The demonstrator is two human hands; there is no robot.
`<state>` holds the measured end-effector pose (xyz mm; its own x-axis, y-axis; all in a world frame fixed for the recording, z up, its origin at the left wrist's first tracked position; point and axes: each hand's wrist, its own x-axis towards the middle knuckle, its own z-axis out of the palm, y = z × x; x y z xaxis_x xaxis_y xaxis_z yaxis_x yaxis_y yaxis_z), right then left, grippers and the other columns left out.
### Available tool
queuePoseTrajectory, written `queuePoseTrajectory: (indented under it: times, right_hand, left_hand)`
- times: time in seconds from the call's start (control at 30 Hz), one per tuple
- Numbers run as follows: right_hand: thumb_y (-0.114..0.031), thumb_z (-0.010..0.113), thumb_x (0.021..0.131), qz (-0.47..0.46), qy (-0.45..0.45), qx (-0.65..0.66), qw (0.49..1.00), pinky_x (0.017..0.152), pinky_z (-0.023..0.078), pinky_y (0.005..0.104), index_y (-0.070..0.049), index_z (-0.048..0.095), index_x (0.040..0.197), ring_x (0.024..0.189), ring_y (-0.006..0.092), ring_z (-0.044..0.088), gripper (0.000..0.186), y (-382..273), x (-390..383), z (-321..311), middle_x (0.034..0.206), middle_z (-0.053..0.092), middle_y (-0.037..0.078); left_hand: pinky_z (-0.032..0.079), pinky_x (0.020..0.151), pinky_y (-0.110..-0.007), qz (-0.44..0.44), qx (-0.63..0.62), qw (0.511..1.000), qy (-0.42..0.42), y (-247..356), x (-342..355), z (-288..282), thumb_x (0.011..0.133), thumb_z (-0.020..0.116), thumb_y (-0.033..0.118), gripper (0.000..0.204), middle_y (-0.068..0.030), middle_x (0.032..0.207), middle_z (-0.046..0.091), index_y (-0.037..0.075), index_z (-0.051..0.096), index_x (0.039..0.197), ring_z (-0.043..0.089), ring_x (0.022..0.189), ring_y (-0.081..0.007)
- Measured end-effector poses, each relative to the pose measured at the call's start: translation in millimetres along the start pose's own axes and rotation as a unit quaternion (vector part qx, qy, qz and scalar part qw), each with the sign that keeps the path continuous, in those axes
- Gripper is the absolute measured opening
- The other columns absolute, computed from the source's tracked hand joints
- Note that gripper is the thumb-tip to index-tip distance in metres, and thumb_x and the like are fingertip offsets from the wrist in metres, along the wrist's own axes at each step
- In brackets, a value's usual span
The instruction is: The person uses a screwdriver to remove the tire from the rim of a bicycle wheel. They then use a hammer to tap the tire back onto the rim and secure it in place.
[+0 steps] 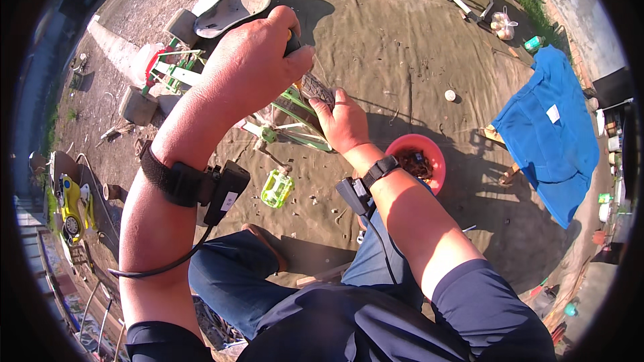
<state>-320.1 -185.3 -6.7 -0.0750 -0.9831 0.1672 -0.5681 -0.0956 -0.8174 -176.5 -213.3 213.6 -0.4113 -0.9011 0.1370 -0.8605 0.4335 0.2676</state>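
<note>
Left hand (268,47) is wrapped round a dark handle (292,43); right hand (345,124) pinches the treaded tyre (316,90) between the 2 hands, by the green frame (298,102). I'd brace that tyre firmly, press slowly and keep fingertips clear.

Counted, visible items only: 1 left hand (258,47) and 1 right hand (347,124), total 2; 1 dark treaded tyre (316,90); 2 strapped-on black devices (227,193). Parts: 1 bright green pedal (276,188), 1 grey seat (235,8). Further tally: 1 pink basin (439,161), 1 blue garment (550,137), 1 yellow toy car (70,204), 1 small round pale object (450,95), 1 clear plastic bag (504,25)
</note>
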Motion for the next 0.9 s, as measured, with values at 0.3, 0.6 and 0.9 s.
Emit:
queuePoseTrajectory:
  times: [0.3,0.6,0.9]
  right_hand:
    - [-0.049,0.062,0.093,0.062,-0.041,0.056,0.996,0.076,0.053,0.0472,0.0,0.063,0.106,0.088,0.0426,0.068,0.051,24,23,-4,0.09,0.07,0.025]
    - [-0.052,0.066,0.089,0.179,-0.194,0.014,0.965,0.085,0.051,0.0425,-0.003,0.06,0.114,0.099,0.0362,0.068,0.055,62,44,-7,0.102,0.07,0.02]
    - [-0.045,0.076,0.081,0.082,-0.178,-0.007,0.981,0.086,0.053,0.0402,-0.002,0.061,0.118,0.097,0.0328,0.069,0.058,99,64,0,0.104,0.071,0.019]
  left_hand:
    - [0.053,0.074,-0.045,-0.069,-0.002,0.997,-0.04,-48,-1,39,0.089,0.066,0.031,0.034,-0.0166,0.082,0.071,0.001,0.056,0.102,0.069,0.082,-0.035]
    - [0.051,0.064,-0.035,-0.174,-0.172,0.964,0.103,-74,-40,37,0.09,0.07,0.029,0.033,-0.0126,0.075,0.065,0.001,0.058,0.104,0.064,0.067,-0.0212]
    - [0.049,0.055,-0.024,-0.281,-0.416,0.799,0.331,-120,-137,18,0.102,0.06,0.023,0.024,-0.0097,0.083,0.068,0.003,0.054,0.113,0.068,0.063,-0.0139]
